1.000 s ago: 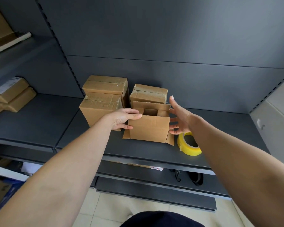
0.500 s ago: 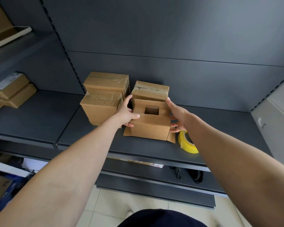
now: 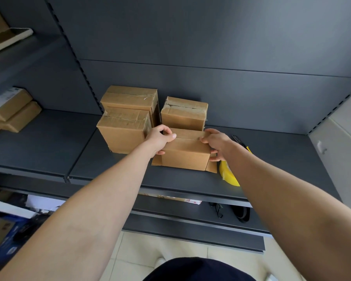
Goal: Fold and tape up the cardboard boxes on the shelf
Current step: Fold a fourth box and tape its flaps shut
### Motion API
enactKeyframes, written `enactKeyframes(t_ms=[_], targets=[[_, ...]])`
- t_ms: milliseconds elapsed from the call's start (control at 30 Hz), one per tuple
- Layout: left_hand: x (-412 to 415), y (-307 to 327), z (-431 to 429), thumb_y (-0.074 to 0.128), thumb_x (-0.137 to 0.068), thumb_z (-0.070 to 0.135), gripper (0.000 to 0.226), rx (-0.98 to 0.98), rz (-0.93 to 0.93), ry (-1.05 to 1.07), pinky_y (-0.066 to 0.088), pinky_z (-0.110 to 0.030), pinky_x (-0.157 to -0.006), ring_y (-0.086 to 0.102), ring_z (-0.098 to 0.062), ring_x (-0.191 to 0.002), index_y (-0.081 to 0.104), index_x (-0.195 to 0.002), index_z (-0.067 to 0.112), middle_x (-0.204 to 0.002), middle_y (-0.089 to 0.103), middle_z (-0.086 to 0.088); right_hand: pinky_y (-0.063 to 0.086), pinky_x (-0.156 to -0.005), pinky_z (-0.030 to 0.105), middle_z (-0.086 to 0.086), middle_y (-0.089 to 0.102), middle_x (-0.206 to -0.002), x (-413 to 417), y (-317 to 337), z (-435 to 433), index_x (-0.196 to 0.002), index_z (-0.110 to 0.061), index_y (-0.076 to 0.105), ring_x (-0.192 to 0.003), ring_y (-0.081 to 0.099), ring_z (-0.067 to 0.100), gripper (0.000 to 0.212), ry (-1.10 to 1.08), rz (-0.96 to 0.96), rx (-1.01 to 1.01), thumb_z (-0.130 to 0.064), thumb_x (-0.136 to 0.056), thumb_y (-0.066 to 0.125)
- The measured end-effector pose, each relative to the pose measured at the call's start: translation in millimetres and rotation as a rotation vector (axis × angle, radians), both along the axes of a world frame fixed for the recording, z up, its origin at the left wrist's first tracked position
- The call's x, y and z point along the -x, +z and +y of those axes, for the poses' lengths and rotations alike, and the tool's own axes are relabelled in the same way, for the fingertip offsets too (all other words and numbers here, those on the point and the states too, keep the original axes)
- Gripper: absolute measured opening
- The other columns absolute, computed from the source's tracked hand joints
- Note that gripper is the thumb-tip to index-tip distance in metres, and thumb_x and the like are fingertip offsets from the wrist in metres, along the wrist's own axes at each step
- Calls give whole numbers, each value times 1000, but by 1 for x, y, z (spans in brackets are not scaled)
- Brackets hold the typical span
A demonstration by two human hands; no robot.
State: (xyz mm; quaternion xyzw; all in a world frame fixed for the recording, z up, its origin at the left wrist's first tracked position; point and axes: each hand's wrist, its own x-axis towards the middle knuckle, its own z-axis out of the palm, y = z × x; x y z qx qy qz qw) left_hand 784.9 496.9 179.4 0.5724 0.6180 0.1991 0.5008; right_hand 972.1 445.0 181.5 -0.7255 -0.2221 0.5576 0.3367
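Head view, hands (image 3: 160, 139) gripping box (image 3: 185, 157), flaps folded

Dark grey metal shelving filled view. Back panel (image 3: 211, 37) plain and matt, with horizontal seams. Slotted upright (image 3: 73, 49) ran between two bays; second upright (image 3: 330, 113) at far right. Main shelf (image 3: 272, 151) dark grey, level with left shelf (image 3: 45, 138). Top shelf (image 3: 18, 51) at upper left. Lower shelf (image 3: 190, 226) beneath, in shadow. Pale panel (image 3: 340, 155) on right. Floor (image 3: 142, 254) of light tiles. Light soft, brightest on back panel's upper right.
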Motion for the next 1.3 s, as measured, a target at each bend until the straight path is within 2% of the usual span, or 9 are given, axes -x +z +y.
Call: enactKeyframes(t_ms=[200, 267, 333, 533, 700, 900, 1033, 1167, 1300], targets=[[-15, -4, 4, 67, -87, 21, 13, -113, 130, 51, 43, -25, -52, 49, -14, -66, 55, -81, 23, -87, 51, 8, 51, -84, 35, 1, 62, -112, -26, -9, -22, -127, -29, 50, -95, 64, 22, 34, 1, -8, -91, -31, -94, 58], [-17, -4, 6, 68, -86, 21, 20, -156, 181, 41, 46, -28, -63, 53, -18, -77, 52, -73, 26, -96, 56, 4, 43, -64, 28, 10, 57, -90, -39, -11, -30, -102, -13, 55, -71, 54, 23, 10, -68, -229, -83, -16, -93, 53], [-19, -4, 6, 69, -85, 21, 21, -188, 239, 40, 47, -31, -76, 52, -23, -100, 53, -72, 27, -112, 56, 0, 35, -63, 28, 11, 48, -78, -48, -16, -40, -92, -6, 51, -72, 44, 23, 5, 74, -483, 55, -6, -88, 47], [-26, 1, 3, 66, -87, 15, 15, -336, 435, -40, 40, -40, -100, 39, -30, -122, 63, -79, 27, -126, 48, -3, 44, -85, 33, 15, 56, -123, -42, -28, -52, -125, -3, 52, -113, 54, 30, 45, 635, -757, 412, -19, -85, 66], [-33, 3, 1, 56, -91, 1, 22, -358, 414, -141, 46, -32, -93, 56, -25, -107, 69, -87, 18, -115, 62, -5, 29, -110, 29, 6, 32, -151, -35, -23, -54, -148, -10, 24, -138, 33, 25, 56, 783, -925, 504, -36, -101, 39], [-34, 4, 1, 54, -92, 0, 22, -359, 370, -193, 44, -28, -88, 57, -23, -108, 72, -93, 13, -116, 62, -7, 42, -81, 31, 15, 59, -123, -52, 11, -44, -122, -1, 57, -115, 55, 31, 33, 578, -852, 305, -15, -92, 55], [-34, 7, 3, 58, -91, 4, 16, -361, 365, -255, 41, -22, -76, 53, -11, -89, 73, -91, 10, -95, 61, -2, 43, -79, 29, 12, 56, -107, -59, 44, -36, -101, -8, 56, -106, 56, 27, 27, 384, -861, 173, -20, -102, 32], [-34, 11, 4, 55, -91, 3, 21, -353, 386, -303, 39, -21, -71, 53, -13, -81, 70, -78, 11, -85, 58, -2, 43, -64, 29, 12, 56, -102, -59, 74, -26, -113, 1, 59, -94, 54, 29, 33, 381, -888, -6, -26, -95, 50], [-30, 13, 7, 56, -93, 8, 18, -327, 349, -331, 44, -25, -82, 58, -18, -95, 73, -92, 10, -99, 65, -6, 36, -53, 25, 7, 53, -95, -36, 100, -16, -109, -4, 59, -82, 49, 23, 32, 415, -867, -104, -30, -92, 55]])
